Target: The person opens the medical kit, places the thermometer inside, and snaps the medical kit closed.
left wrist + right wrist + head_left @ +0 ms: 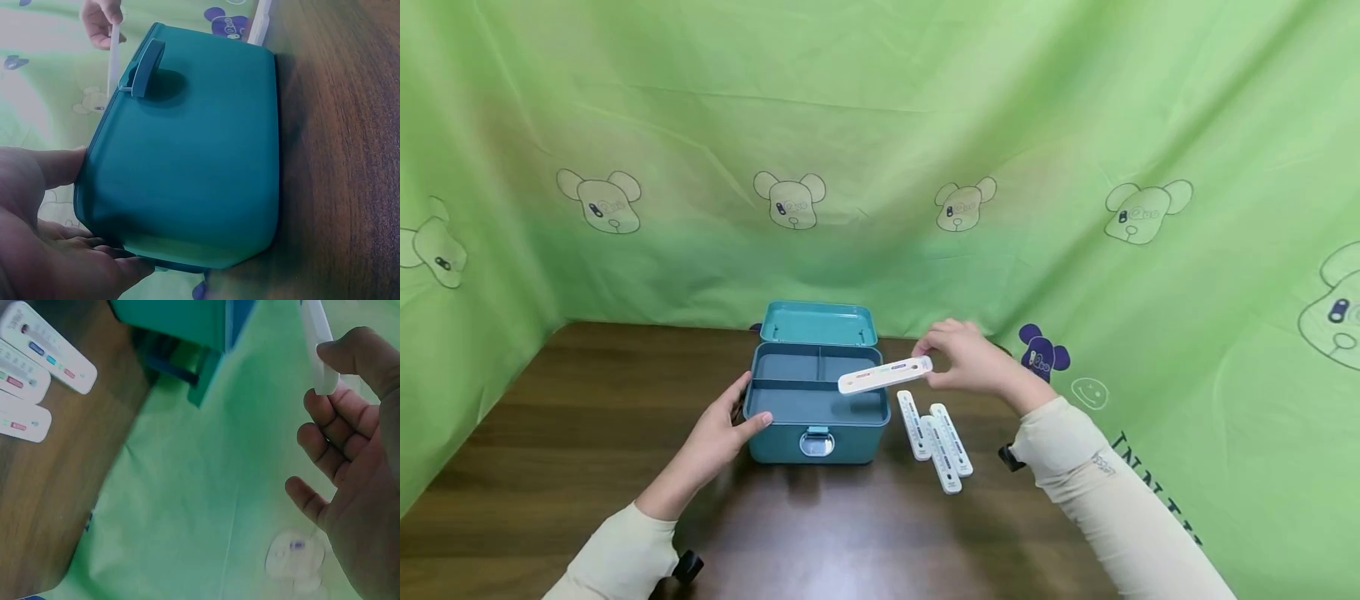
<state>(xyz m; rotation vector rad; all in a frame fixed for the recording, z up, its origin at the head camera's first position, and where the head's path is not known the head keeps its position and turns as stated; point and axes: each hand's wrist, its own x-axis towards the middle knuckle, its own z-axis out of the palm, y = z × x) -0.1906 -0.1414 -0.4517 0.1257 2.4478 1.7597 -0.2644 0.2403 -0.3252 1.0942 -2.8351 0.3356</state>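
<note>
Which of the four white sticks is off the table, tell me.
The white stick pinched in the right hand; the other three lie on the table, right of the teal box.

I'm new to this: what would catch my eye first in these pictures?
Probably the open teal box on the brown table, with the left hand holding its left side. Next, the white stick pinched in the right hand near the box's right side, and three similar sticks lying to the right. Behind hangs green cloth.
</note>
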